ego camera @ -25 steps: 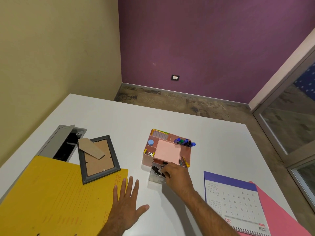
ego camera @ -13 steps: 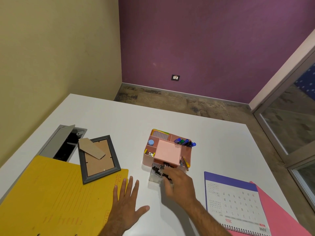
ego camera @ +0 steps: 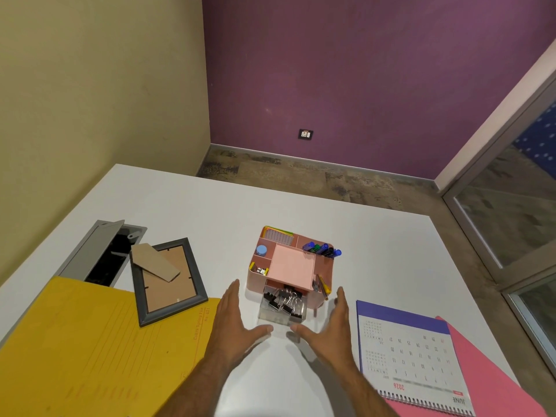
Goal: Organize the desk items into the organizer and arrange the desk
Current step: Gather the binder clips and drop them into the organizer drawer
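A pink desk organizer [ego camera: 255, 279] stands in the middle of the white desk [ego camera: 391, 251]. It holds blue and green markers [ego camera: 322, 249], a pink note pad [ego camera: 291, 269], a blue round item [ego camera: 261, 250] and small clips. Its clear drawer [ego camera: 282, 317] is pulled out toward me and is full of black binder clips [ego camera: 284, 300]. My left hand [ego camera: 233, 323] hovers left of the drawer, fingers apart, thumb near the drawer's front corner. My right hand [ego camera: 331, 326] mirrors it on the right side. Neither hand holds anything.
A yellow file folder [ego camera: 75, 350] lies at the near left with a grey picture frame [ego camera: 167, 281] face down on its corner. An open cable hatch [ego camera: 102, 251] sits behind. A spiral desk calendar [ego camera: 412, 350] rests on a pink folder [ego camera: 496, 377] at the near right.
My right hand left the binder clips in the drawer and pulled back. My left hand lifted off the desk, and both now flank the open drawer.
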### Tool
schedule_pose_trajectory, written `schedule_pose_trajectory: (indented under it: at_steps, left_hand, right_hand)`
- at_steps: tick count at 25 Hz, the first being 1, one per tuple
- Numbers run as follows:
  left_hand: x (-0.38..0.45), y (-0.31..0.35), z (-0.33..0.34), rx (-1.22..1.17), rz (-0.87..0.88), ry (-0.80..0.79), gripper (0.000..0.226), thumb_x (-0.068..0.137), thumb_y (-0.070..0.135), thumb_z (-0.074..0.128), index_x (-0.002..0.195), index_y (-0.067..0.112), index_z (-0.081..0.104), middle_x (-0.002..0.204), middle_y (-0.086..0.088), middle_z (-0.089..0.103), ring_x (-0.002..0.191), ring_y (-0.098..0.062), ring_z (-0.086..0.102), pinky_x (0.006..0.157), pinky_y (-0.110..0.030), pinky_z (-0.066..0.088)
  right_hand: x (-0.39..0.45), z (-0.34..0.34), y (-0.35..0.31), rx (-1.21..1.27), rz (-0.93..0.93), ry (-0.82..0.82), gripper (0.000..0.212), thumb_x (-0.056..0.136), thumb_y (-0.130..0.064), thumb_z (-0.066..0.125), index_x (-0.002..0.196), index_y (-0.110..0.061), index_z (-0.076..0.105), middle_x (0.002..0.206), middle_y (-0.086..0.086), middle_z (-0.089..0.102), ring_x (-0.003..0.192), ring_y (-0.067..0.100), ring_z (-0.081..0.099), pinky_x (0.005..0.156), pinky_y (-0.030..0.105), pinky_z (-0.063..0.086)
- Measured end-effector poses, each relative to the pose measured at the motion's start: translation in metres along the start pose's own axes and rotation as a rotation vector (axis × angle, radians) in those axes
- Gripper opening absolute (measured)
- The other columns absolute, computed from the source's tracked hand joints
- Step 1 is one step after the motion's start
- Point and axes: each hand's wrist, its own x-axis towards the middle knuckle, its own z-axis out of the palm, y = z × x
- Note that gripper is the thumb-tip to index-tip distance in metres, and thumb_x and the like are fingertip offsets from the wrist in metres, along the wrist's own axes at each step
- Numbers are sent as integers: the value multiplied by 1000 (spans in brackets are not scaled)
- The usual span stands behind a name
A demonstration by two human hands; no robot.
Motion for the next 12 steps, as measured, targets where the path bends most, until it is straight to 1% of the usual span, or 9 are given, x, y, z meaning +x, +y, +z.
schedule_pose_trajectory:
  at_steps: [1, 3, 4, 5, 7, 9, 12]
  left_hand:
    - [8, 6, -2, -14, -4, -18, 127, 61, 41, 90, 154, 32, 6, 161, 8, 17, 146, -16, 20, 118, -40, 27]
    - [23, 13, -4, -36, -4, -53, 126, 65, 31, 90, 155, 31, 1, 162, 7, 16, 147, -18, 21, 116, -37, 29]
    - [29, 15, -5, -49, -13, -63, 124, 67, 27, 89, 154, 31, 1, 162, 6, 19, 146, -19, 24, 115, -38, 31]
    - [34, 17, -5, -62, -25, -68, 120, 70, 25, 87, 154, 32, 2, 160, 5, 23, 145, -19, 28, 113, -38, 34]
    - [42, 19, -4, -85, -37, -58, 110, 73, 23, 85, 153, 31, 11, 155, 3, 36, 139, -21, 39, 108, -39, 41]
    - [47, 22, -1, -83, -30, -27, 96, 75, 27, 83, 150, 30, 24, 148, 3, 45, 133, -19, 45, 102, -36, 45]
    - [50, 29, 2, -87, -16, 23, 74, 78, 29, 80, 140, 27, 39, 137, 3, 52, 120, -14, 49, 89, -25, 45]
  right_hand:
    - [3, 1, -2, 30, 5, -16, 137, 50, -47, 92, 152, -29, 3, 160, -1, 19, 142, 20, 28, 114, 41, 30]
    - [9, 2, -6, 63, -17, -2, 133, 52, -43, 93, 152, -28, 6, 155, -2, 31, 132, 12, 38, 108, 35, 34]
    - [10, 3, -8, 67, -27, 18, 129, 55, -41, 92, 152, -27, 9, 153, -2, 35, 128, 11, 40, 105, 33, 36]
    - [11, 5, -9, 73, -23, 45, 123, 58, -38, 92, 152, -27, 12, 152, -2, 37, 128, 12, 42, 103, 33, 38]
    - [15, 10, -10, 115, 13, 106, 113, 62, -32, 90, 150, -25, 19, 152, 1, 37, 133, 21, 44, 105, 39, 41]
    - [19, 13, -11, 161, 35, 155, 104, 65, -28, 89, 148, -23, 26, 150, 3, 40, 131, 26, 47, 103, 43, 46]
    - [24, 16, -13, 217, 36, 207, 88, 69, -23, 87, 142, -21, 37, 141, 2, 48, 123, 22, 53, 94, 36, 49]
